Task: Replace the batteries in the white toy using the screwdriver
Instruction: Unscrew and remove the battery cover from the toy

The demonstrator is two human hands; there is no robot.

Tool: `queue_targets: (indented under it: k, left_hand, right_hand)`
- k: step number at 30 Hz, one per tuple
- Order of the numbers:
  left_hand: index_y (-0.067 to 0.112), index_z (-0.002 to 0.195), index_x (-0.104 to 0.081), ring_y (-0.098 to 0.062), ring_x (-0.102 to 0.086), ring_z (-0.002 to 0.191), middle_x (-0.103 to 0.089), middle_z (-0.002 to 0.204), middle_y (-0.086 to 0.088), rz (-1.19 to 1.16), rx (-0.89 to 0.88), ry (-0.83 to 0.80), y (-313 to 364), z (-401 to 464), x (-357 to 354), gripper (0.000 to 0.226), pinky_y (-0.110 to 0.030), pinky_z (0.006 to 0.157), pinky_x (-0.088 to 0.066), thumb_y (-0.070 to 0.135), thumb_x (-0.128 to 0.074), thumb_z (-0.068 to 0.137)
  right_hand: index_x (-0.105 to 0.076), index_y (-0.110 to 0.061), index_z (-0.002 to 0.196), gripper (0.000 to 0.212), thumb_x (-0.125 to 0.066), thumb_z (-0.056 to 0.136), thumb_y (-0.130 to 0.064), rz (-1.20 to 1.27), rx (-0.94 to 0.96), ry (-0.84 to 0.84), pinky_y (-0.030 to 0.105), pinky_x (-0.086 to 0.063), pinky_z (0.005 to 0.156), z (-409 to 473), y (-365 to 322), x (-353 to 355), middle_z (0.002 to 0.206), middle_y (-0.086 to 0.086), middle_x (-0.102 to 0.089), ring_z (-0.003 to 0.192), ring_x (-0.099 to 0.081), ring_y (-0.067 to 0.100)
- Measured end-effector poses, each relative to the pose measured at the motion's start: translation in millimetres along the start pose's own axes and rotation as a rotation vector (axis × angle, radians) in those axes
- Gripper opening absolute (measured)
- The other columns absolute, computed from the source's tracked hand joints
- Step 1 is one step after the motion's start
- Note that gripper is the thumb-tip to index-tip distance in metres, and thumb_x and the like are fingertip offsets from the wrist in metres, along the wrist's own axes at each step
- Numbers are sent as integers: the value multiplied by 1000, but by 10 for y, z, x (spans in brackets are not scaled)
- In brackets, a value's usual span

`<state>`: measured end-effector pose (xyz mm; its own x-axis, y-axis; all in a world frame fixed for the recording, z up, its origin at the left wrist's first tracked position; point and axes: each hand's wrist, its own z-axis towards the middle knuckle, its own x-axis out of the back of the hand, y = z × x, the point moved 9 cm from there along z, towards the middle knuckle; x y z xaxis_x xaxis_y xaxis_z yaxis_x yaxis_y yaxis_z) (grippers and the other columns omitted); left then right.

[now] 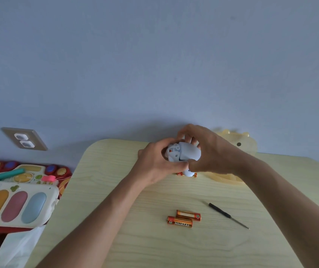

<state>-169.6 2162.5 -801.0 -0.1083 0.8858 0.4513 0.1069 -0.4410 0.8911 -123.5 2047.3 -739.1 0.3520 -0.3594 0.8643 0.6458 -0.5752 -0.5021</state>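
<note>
The white toy is held above the far middle of the pale wooden table. My left hand grips its left side, fingers curled round it. My right hand grips the rounded right side from above. Two orange batteries lie side by side on the table, nearer to me. More orange batteries peek out on the table under the toy, mostly hidden by my hands. A black screwdriver lies to the right of the near batteries, tip pointing toward me and right.
A translucent yellow plastic piece sits at the table's far right, behind my right hand. Colourful toys are stacked left of the table, with a white bag below them. A wall socket is on the blue wall.
</note>
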Motion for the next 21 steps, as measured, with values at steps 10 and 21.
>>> queue_targets:
  k: [10, 21]
  left_hand:
    - [46, 118, -66, 0, -69, 98, -75, 96, 24, 21, 10, -2, -27, 3, 19, 66, -43, 102, -52, 57, -75, 54]
    - [60, 110, -63, 1, -68, 103, -74, 100, 26, 13, -1, 12, -44, 14, 51, 59, -39, 101, -54, 60, -80, 53]
  right_hand:
    - [-55, -37, 112, 54, -77, 63, -30, -88, -13, -23, 31, -52, 83, 13, 0, -1, 106, -16, -52, 99, -53, 5]
    - [-68, -25, 107, 42, -79, 71, -6, 311, -49, 160, 29, -56, 91, -112, -27, 237, 101, -9, -70, 99, -67, 6]
